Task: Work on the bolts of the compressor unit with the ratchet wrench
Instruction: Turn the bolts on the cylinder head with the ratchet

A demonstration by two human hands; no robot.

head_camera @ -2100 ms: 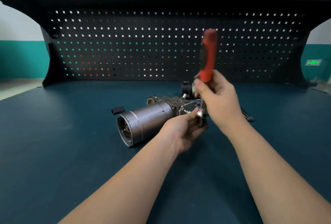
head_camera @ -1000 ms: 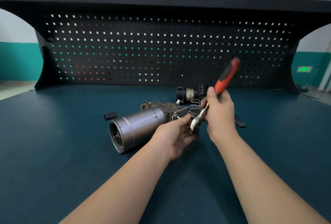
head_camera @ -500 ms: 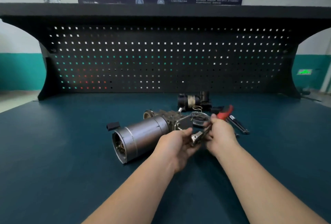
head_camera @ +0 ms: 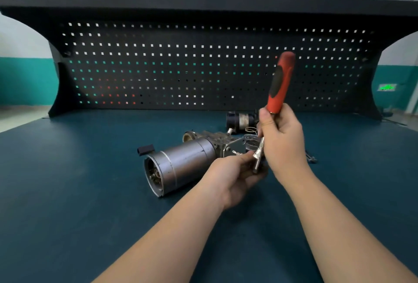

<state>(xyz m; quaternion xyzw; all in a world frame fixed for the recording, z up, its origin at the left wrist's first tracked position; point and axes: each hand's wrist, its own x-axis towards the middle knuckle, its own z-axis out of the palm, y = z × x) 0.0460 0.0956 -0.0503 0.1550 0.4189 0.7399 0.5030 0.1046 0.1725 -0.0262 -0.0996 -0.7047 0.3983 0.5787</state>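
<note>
The compressor unit [head_camera: 181,165], a grey metal cylinder with a cast block at its far end, lies on its side on the dark blue bench [head_camera: 67,192]. My right hand [head_camera: 282,142] grips the ratchet wrench [head_camera: 279,83] low on its red and black handle, which stands nearly upright. The wrench's chrome head [head_camera: 257,158] sits at the right end of the unit. My left hand [head_camera: 235,174] holds that head, thumb on top. The bolt under the head is hidden.
A small black cylindrical part [head_camera: 241,121] and a wire spring [head_camera: 251,130] lie behind the unit. A black plug [head_camera: 146,149] sits left of it. Thin metal tools [head_camera: 311,158] lie to the right. A black pegboard [head_camera: 203,67] rises at the bench's back.
The wrench handle has swung up from low and flat over the bench to nearly upright. The right hand rose with it, and the left hand stayed at the wrench head.
</note>
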